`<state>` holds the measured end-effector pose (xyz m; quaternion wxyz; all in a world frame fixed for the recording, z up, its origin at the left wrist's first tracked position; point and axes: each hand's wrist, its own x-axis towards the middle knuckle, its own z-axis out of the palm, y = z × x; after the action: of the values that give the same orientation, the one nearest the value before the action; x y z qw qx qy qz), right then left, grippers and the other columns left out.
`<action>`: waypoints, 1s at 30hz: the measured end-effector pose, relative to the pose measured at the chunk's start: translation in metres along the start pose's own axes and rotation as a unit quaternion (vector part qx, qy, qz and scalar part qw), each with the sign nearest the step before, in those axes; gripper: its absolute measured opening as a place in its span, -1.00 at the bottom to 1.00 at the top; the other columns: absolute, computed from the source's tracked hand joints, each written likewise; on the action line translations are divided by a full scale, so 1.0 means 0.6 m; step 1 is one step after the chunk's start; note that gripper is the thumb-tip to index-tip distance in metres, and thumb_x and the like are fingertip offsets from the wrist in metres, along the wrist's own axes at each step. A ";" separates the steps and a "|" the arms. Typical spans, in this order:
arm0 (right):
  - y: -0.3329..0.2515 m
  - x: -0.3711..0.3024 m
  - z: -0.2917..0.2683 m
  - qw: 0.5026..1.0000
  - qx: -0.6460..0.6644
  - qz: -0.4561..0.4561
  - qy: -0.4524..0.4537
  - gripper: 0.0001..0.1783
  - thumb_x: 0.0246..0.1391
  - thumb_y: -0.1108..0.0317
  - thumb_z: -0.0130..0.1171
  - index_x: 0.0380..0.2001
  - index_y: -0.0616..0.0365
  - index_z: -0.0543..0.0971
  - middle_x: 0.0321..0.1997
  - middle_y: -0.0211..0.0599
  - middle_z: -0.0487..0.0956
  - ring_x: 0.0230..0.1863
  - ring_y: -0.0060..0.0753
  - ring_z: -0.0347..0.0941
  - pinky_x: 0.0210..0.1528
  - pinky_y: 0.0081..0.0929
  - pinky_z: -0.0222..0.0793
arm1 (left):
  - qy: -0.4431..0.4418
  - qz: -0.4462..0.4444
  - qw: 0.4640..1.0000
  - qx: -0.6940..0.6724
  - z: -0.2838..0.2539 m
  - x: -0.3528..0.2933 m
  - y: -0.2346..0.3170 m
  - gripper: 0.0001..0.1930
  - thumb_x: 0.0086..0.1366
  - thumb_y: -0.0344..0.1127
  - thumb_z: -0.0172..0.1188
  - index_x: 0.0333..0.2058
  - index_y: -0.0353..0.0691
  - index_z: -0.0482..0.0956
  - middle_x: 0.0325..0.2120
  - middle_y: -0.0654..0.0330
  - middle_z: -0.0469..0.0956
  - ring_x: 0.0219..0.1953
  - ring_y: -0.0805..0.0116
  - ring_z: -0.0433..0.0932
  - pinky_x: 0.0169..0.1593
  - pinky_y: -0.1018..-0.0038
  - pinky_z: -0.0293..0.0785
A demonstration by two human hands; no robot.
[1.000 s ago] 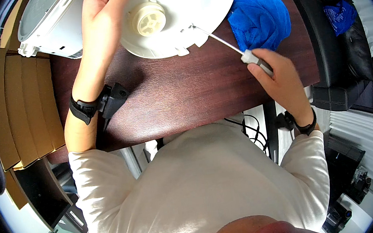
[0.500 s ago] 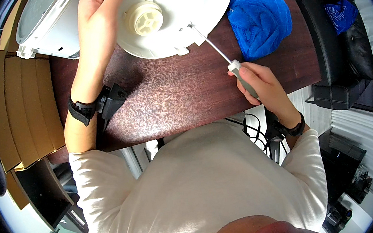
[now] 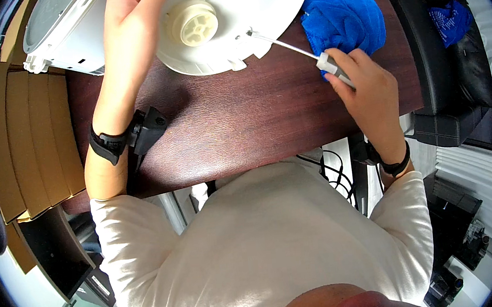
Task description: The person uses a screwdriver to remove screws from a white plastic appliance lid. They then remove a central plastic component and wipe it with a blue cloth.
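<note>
My right hand (image 3: 367,79) is closed round the grey and white handle of a screwdriver (image 3: 333,67). Its thin metal shaft slants up to the left, and the tip meets a small hole near the lower edge of a round white plastic cover (image 3: 230,5). A cream-coloured round hub with spokes (image 3: 197,24) stands out from the cover's inner face. My left hand (image 3: 134,15) grips the cover's left side, thumb on top; its fingertips run partly out of the picture. Behind that wrist sits a white appliance body (image 3: 69,37) with a grey disc-shaped face.
A crumpled blue cloth (image 3: 345,11) lies right of the cover on the dark wood table (image 3: 225,125). Cardboard boxes (image 3: 29,140) stand at the table's left edge. A black sofa (image 3: 429,74) is on the right, and black cables (image 3: 338,174) hang below the table's front edge.
My right hand has shifted up and to the right, tilting the screwdriver flatter, its tip still at the cover's hole. The cover has moved very slightly; my left hand keeps its hold.
</note>
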<state>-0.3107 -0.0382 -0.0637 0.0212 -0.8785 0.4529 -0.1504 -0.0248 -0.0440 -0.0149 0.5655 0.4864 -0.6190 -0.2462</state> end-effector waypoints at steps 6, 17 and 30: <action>0.005 -0.025 0.014 0.924 0.350 0.129 -0.078 -0.75 0.09 0.28 0.12 -0.21 0.20 0.55 -0.51 -0.26 0.52 -0.54 -0.44 0.42 -0.48 -0.56 0.25 | 0.001 -0.020 0.999 -0.031 -0.011 0.005 -0.025 -0.60 0.24 -0.45 -0.04 0.07 -0.39 0.34 -0.09 0.15 0.46 -0.05 0.42 0.40 0.02 0.56 0.30; -0.009 -0.068 0.005 0.843 0.459 0.223 -0.169 -0.74 0.16 0.31 0.03 -0.23 0.31 0.52 -0.67 -0.43 0.37 -0.61 -0.70 0.22 -0.57 -0.62 0.10 | -0.017 -0.112 0.982 -0.151 0.008 -0.001 -0.024 -0.58 0.26 -0.35 0.00 0.06 -0.43 0.32 -0.17 0.10 0.49 -0.15 0.40 0.47 -0.07 0.56 0.39; -0.015 -0.070 0.014 0.831 0.474 0.234 -0.174 -0.71 0.20 0.27 0.00 -0.22 0.32 0.50 -0.66 -0.44 0.36 -0.60 -0.71 0.20 -0.57 -0.61 0.09 | -0.011 -0.100 0.985 -0.142 0.008 -0.001 -0.031 -0.61 0.26 -0.35 -0.02 0.03 -0.41 0.37 -0.22 0.13 0.52 -0.20 0.45 0.48 -0.12 0.59 0.39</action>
<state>-0.3241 -0.0002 -0.0802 0.5481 -0.6399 0.5070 -0.1820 -0.0232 -0.0518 -0.0321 0.5941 0.4580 -0.5324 -0.3923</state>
